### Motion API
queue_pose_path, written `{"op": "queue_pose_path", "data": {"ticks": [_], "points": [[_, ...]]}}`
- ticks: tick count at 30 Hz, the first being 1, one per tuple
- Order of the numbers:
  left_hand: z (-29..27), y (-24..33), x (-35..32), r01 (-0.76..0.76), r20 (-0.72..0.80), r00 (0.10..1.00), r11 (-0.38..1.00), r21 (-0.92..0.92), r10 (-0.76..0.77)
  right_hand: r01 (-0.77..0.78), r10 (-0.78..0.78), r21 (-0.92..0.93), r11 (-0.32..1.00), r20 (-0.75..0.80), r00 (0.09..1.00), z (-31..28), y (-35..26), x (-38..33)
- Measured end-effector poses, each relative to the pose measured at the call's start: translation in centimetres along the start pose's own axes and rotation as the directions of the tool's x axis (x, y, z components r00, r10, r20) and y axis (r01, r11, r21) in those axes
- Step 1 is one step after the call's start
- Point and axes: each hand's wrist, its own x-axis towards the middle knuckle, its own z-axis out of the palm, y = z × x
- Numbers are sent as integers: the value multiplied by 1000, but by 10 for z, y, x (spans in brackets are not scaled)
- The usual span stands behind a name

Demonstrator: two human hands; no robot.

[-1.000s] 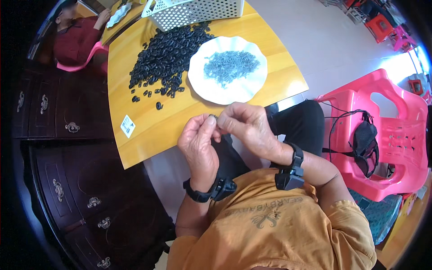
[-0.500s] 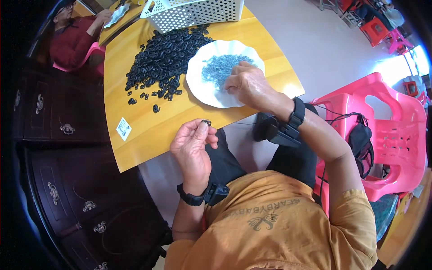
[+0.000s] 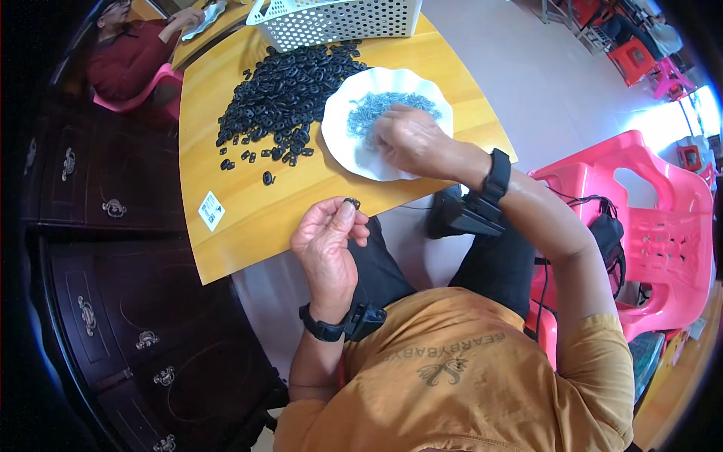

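Observation:
Between thumb and fingers, my left hand (image 3: pixel 329 237) pinches a small black plastic piece (image 3: pixel 352 203) just off the table's near edge. My right hand (image 3: pixel 413 139) reaches over a white scalloped plate (image 3: pixel 343 154), its curled fingertips down at a heap of small shiny metal pieces (image 3: pixel 369 109). Whether those fingers hold a metal piece is hidden by the hand. Left of the plate lies a big pile of small black plastic pieces (image 3: pixel 290 90), some oval with holes. One loose black piece (image 3: pixel 268 178) sits apart, nearer to me.
A white perforated basket (image 3: pixel 339 26) stands at the table's far side. A white label (image 3: pixel 212 211) is on the wooden tabletop (image 3: pixel 248 241). Dark drawers (image 3: pixel 113 316) flank the left; a pink plastic chair (image 3: pixel 655 226) stands right. Another person (image 3: pixel 132 60) sits far left.
My right hand has shifted slightly left over the plate, toward the near side of the metal heap. My left hand still pinches the black piece. The whole view has shifted a little.

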Motion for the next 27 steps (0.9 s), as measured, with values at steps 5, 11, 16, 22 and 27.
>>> {"op": "queue_pose_path", "data": {"ticks": [5,11,16,22,27], "points": [[-1,0,2,-5,-4,1000,1000,20,5,-198,206,238,951,-10,978,-19,1,-3],[4,0,4,-12,-11,1000,999,42,12,-323,351,555,766,60,934,-17,9,-11],[8,2,9,-22,2,1000,999,44,22,-379,421,807,454,180,889,-18,7,-13],[15,3,13,-23,20,1000,999,39,22,-440,494,841,315,251,832,-29,4,-12],[17,2,17,-22,22,1000,999,35,22,-480,538,826,297,270,798,-32,3,-10]]}}
